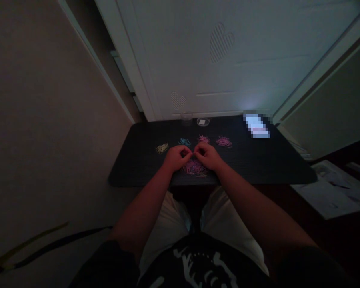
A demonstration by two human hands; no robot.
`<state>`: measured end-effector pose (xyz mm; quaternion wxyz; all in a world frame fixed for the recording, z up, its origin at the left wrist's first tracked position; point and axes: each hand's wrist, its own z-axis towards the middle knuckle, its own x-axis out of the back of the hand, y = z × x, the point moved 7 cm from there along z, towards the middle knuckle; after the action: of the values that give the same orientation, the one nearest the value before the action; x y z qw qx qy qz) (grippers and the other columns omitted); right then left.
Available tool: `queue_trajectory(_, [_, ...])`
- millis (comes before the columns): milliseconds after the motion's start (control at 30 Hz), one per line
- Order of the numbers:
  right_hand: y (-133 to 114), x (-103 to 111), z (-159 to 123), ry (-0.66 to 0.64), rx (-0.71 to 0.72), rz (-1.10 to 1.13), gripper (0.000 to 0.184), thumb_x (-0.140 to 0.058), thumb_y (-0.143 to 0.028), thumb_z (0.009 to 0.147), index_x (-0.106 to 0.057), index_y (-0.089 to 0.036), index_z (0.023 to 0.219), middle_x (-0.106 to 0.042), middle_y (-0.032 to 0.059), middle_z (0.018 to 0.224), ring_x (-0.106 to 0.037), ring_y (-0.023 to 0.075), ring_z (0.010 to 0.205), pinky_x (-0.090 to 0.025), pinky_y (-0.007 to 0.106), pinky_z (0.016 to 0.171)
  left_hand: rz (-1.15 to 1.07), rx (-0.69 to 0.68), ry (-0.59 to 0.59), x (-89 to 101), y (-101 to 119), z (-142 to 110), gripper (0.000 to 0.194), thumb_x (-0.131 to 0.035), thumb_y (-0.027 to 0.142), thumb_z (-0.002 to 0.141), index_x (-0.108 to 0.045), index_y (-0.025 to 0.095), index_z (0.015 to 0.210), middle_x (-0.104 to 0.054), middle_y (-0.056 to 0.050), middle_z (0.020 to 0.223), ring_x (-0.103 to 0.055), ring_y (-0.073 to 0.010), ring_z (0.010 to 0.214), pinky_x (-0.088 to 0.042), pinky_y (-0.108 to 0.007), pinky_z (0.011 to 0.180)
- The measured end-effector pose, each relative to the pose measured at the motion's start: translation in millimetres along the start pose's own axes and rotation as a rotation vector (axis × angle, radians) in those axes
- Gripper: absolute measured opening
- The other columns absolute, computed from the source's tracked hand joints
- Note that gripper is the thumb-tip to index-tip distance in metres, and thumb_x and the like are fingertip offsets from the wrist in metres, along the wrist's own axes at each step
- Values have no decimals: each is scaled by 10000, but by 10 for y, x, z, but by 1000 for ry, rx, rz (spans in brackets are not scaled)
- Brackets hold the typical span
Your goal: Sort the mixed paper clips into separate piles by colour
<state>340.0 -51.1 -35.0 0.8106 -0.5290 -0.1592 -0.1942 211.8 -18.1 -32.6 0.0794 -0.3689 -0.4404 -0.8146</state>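
My left hand and my right hand meet fingertip to fingertip above the near part of the dark table. Both are closed in a pinch, and whatever lies between the fingers is too small and dim to name. Just below them is a mixed pile of thin coloured sticks, mostly pink and purple. Beyond the hands lie sorted heaps of the same kind: a pale yellow heap at left, a blue heap, a pink heap partly behind my right hand, and a magenta heap farther right.
At the table's back edge stand a clear round container and a clear lid with a white square. A lit, blurred-out screen is at the back right. Behind the black table rises a white panel. Papers lie lower right.
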Motion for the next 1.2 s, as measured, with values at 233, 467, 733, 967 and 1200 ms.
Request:
queue_trajectory(233, [108,86,14,75,-58,64,83,-471,-159,677,-441,-191,607,-445,-23,598,-410,117,587,-313,253,568,5,45,45,43,-54,-6,119,-584,261,765,-631,156,735,-633,-5,684,-547,-113,618,-426,-230,590])
queue_trajectory(467, [42,-53,-11,-86,-22,52,48,-515,-180,679,-496,-178,635,-460,-32,587,-408,106,566,-306,240,547,-44,0,-71,-32,-4,-15,184,-617,321,751,-652,159,831,-656,-15,739,-567,-120,639,-440,-234,595])
queue_trajectory(733, [51,-49,0,-69,7,13,49,-530,-150,699,-547,-169,657,-503,-22,622,-449,107,602,-332,226,560,-46,1,-106,-46,-17,-9,175,-602,301,746,-669,162,828,-673,-20,739,-597,-133,667,-449,-239,614])
queue_trajectory(967, [85,-44,4,-43,10,25,60,-524,-163,720,-537,-174,662,-500,-19,642,-459,108,613,-350,227,576,-9,-6,-106,-33,13,-4,160,-569,279,765,-677,163,788,-653,-7,675,-566,-117,601,-422,-219,553])
queue_trajectory(1200, [91,32,9,42,-28,42,73,-506,-155,706,-517,-174,636,-485,-22,607,-444,108,583,-335,227,553,-21,17,-60,-8,-32,0,187,-565,312,789,-676,163,776,-669,-17,707,-570,-119,618,-432,-223,569])
